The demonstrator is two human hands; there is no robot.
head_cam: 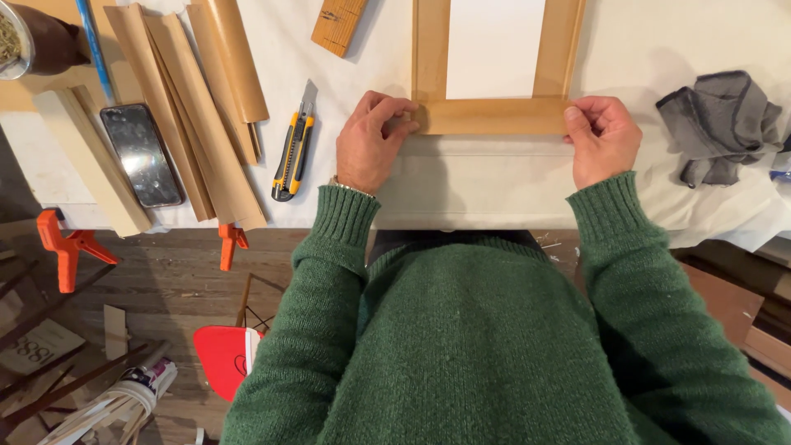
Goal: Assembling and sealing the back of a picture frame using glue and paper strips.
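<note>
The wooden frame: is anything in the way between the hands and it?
No. Both hands are already on the wooden frame: the left hand at its near-left corner, the right hand at its near-right corner. The utility knife lies off to the left.

Bright, even overhead light nearly overexposes the white table cover (pixel 494 177) toward 12 o'clock, soft shadows fall toward 6 o'clock beneath the hands, the floor at 7 o'clock lies dimmer, focus is sharp, and edges bow slightly.

One rectangular wooden frame (pixel 494 115), one yellow-black utility knife (pixel 293 148), one dark phone (pixel 141 154), two orange plastic clamps (pixel 70 247), one crumpled grey cloth (pixel 721 124).
</note>
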